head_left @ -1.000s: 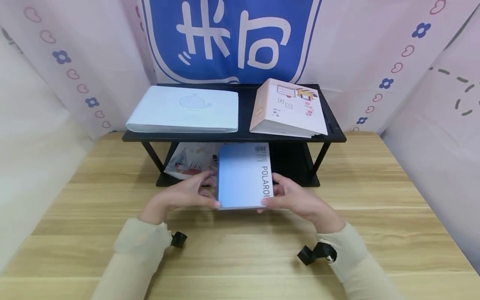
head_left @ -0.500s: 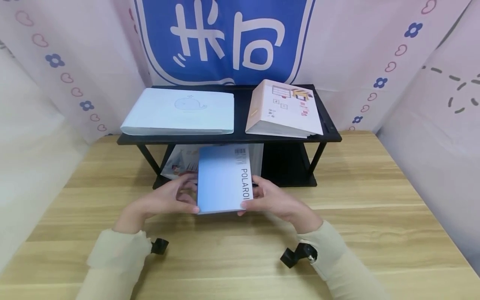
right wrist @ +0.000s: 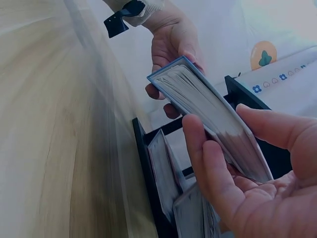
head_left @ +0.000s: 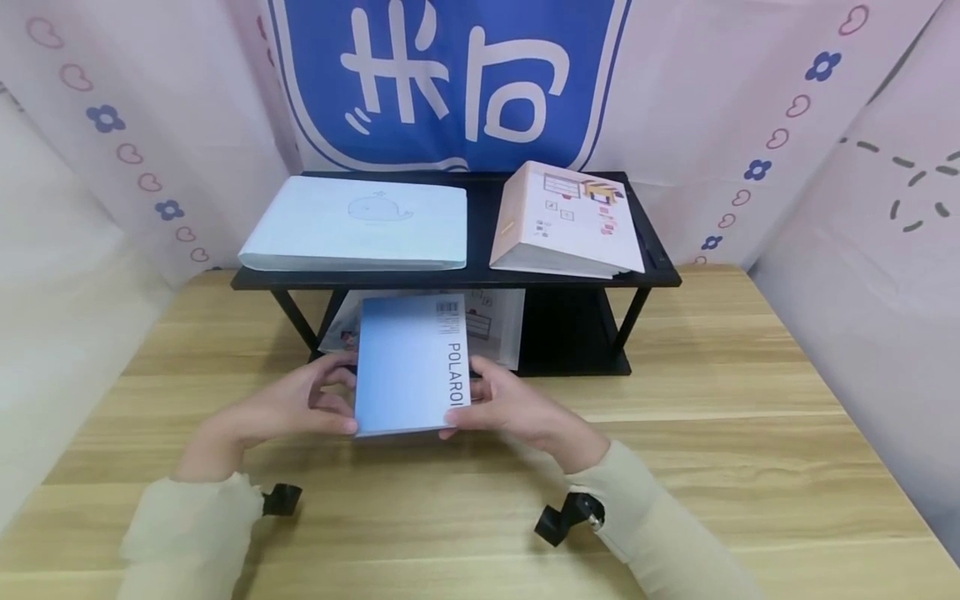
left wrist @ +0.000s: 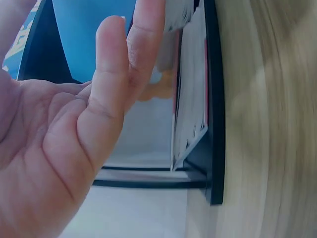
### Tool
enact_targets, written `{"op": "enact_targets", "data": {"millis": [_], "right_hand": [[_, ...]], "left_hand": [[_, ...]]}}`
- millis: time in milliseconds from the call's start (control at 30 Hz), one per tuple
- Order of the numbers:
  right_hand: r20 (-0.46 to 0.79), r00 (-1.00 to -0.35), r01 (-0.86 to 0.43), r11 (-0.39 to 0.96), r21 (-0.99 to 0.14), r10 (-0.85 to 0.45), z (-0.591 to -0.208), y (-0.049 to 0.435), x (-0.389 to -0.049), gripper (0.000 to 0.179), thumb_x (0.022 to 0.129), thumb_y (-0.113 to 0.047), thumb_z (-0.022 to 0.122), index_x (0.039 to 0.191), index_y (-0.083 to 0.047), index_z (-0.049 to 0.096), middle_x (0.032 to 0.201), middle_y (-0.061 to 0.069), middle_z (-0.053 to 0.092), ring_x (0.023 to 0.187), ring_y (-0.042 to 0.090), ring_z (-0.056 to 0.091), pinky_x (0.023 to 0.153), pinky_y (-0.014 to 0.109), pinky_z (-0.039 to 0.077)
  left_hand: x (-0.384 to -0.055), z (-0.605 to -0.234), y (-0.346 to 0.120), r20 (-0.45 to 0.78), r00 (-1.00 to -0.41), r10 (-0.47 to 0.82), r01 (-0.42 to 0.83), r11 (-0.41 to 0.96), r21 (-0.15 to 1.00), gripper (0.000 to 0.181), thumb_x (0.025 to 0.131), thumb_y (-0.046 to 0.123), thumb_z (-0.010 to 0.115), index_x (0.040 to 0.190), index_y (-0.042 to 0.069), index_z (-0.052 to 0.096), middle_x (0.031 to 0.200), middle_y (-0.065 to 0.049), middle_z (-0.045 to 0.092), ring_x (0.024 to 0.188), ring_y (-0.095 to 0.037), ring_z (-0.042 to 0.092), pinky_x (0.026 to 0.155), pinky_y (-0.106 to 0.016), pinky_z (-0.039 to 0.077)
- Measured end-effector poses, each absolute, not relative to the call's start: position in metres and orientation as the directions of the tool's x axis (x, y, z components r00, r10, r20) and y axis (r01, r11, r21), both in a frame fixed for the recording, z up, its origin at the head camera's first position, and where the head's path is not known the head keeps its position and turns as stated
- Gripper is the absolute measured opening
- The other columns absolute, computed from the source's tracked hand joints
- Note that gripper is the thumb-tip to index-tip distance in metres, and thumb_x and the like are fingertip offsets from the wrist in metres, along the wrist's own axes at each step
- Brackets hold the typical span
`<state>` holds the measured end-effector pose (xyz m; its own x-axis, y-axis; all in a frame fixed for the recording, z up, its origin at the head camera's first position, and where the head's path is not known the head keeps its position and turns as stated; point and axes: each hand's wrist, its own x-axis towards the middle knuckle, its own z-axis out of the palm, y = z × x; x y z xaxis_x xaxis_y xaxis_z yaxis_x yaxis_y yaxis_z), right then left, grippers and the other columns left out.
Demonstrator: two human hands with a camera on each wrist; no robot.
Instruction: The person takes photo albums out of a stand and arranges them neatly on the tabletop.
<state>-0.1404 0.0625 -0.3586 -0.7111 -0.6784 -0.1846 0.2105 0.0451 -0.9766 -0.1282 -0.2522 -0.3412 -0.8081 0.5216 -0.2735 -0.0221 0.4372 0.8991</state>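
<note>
Both hands hold a blue photo album (head_left: 408,358) with dark lettering that reads POLAROI and a barcode, in front of and over the lower shelf. At its left edge, the left hand (head_left: 277,408) has its thumb on the near corner and its fingers along the side. The right hand (head_left: 513,412) grips the near right corner, thumb on top and fingers beneath. In the right wrist view the album's page edges (right wrist: 203,109) show between the two hands. Another album with a pale printed cover (head_left: 495,329) lies on the lower shelf, partly hidden behind the blue one.
A black two-tier rack (head_left: 478,237) stands on the wooden table (head_left: 750,433). On its upper tier lie a pale blue whale album (head_left: 352,221) at left and a pink-spined album (head_left: 570,221) at right. A printed curtain (head_left: 675,108) hangs behind.
The hands have carried the blue album leftward and slightly toward the person. More of the pale printed album on the lower shelf now shows at its right. The upper-tier albums stay put.
</note>
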Motion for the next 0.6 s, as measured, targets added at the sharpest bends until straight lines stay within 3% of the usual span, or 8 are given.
{"op": "enact_targets", "data": {"millis": [267, 600], "right_hand": [[-0.183, -0.703, 0.215, 0.040, -0.976, -0.687, -0.357, 0.041, -0.137, 0.068, 0.090, 0.004, 0.066, 0.148, -0.004, 0.031, 0.117, 0.029, 0.067, 0.084, 0.028, 0.074, 0.095, 0.036, 0.055], [-0.175, -0.692, 0.197, 0.049, -0.979, -0.700, -0.362, 0.020, -0.133, 0.071, 0.090, 0.004, 0.067, 0.150, -0.006, 0.031, 0.115, 0.029, 0.068, 0.087, 0.034, 0.074, 0.095, 0.035, 0.055]], "left_hand": [[-0.117, -0.335, -0.274, -0.264, -0.831, 0.490, -0.016, 0.454, 0.891, 0.091, 0.091, 0.014, 0.072, 0.153, -0.006, 0.009, 0.132, -0.027, 0.047, 0.102, -0.013, 0.068, 0.085, -0.027, 0.058], [-0.112, -0.335, -0.293, -0.328, -0.834, 0.443, -0.052, 0.530, 0.847, 0.086, 0.093, 0.024, 0.067, 0.153, -0.005, 0.011, 0.136, -0.026, 0.048, 0.122, -0.038, 0.059, 0.088, -0.027, 0.054]]}}
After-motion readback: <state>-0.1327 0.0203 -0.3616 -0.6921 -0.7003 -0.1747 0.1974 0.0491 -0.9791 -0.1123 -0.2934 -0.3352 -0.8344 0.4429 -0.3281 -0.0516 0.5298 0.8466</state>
